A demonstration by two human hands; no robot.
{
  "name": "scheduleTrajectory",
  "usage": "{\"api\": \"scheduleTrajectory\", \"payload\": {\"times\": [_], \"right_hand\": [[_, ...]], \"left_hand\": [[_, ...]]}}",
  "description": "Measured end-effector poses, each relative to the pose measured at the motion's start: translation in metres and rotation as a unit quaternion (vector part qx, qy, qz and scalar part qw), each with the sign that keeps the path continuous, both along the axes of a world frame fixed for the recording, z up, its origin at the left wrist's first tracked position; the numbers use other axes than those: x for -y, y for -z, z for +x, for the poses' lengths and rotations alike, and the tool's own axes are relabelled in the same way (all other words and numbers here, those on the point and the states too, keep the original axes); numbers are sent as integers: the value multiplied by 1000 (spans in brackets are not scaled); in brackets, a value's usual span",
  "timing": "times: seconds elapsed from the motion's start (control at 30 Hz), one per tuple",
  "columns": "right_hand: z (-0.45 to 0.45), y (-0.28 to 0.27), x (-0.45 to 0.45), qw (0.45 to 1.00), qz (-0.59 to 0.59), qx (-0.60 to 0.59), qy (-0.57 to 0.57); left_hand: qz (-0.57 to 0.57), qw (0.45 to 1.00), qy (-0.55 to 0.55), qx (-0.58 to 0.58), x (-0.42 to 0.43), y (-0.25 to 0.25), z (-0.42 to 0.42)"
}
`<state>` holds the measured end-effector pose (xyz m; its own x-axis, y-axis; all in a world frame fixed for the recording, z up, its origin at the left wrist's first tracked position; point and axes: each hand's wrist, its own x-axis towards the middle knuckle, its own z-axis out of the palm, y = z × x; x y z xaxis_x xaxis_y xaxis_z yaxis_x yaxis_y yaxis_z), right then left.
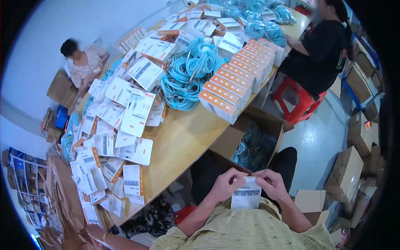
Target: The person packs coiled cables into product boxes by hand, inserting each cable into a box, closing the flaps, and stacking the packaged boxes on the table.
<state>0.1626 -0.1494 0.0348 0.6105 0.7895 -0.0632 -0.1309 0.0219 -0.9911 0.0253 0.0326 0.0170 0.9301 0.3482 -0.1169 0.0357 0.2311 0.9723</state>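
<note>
A small white box with dark print is held upright in front of my body, at the bottom centre. My left hand pinches its top left corner, and my right hand grips the top right corner. The fingers of both hands are bent at the box's upper edge. Beyond them, the wooden table carries a heap of flat white and orange boxes, coils of light blue cable and a row of orange-topped boxes.
Below the table edge, an open carton holds bundled cables. One person sits on a red stool at the right, another at the far left. A co-worker's arm reaches in at the lower left. Cartons line the right side.
</note>
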Motion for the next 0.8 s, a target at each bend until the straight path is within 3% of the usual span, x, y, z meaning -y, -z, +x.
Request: {"api": "scheduleTrajectory", "payload": {"times": [0.1,0.27,0.8], "right_hand": [[0,-7,-2,998,-8,-70,0],[1,-14,-2,998,-64,0,-11],[15,-16,-1,993,-92,-64,-36]], "left_hand": [[107,983,72,-128,-5,-28,2],[35,990,45,-129,-4,-30,-2],[16,979,147,-144,-25,-34,15]]}}
